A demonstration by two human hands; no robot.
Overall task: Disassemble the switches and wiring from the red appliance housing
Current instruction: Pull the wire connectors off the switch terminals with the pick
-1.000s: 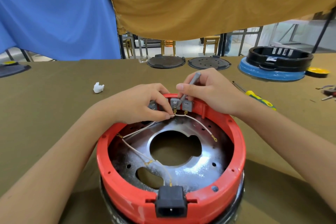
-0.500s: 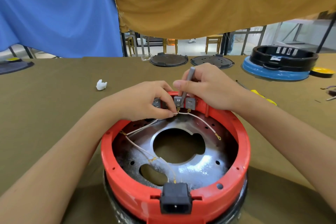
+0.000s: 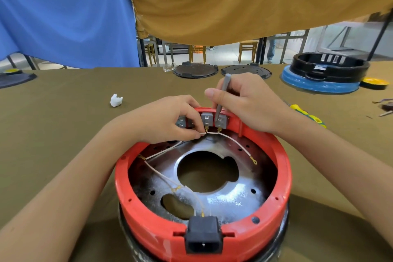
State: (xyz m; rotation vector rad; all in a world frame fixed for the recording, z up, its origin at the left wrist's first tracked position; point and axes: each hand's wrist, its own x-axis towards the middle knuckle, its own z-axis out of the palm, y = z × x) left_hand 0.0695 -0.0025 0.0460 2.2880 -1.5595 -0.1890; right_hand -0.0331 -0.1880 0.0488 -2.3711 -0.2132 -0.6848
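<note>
The round red appliance housing (image 3: 282,168) stands on the table in front of me, its metal base plate showing inside. Grey switches (image 3: 206,118) sit in its far rim, with white wires (image 3: 236,144) running from their terminals across the plate. A black power socket (image 3: 203,234) is fixed in the near rim. My left hand (image 3: 168,121) pinches a white wire end just below the switches. My right hand (image 3: 246,102) holds a thin grey tool (image 3: 223,95), its tip down between two switches.
A white plastic piece (image 3: 116,100) lies on the olive table cloth to the left. Two dark round lids (image 3: 195,70) sit at the far edge. A black ring on a blue base (image 3: 323,78) stands far right. A yellow-green screwdriver (image 3: 308,115) lies right of my wrist.
The grey tool has swung from slanted to nearly upright, and its tip has shifted right to the gap between two switches. My left hand keeps pinching the wire.
</note>
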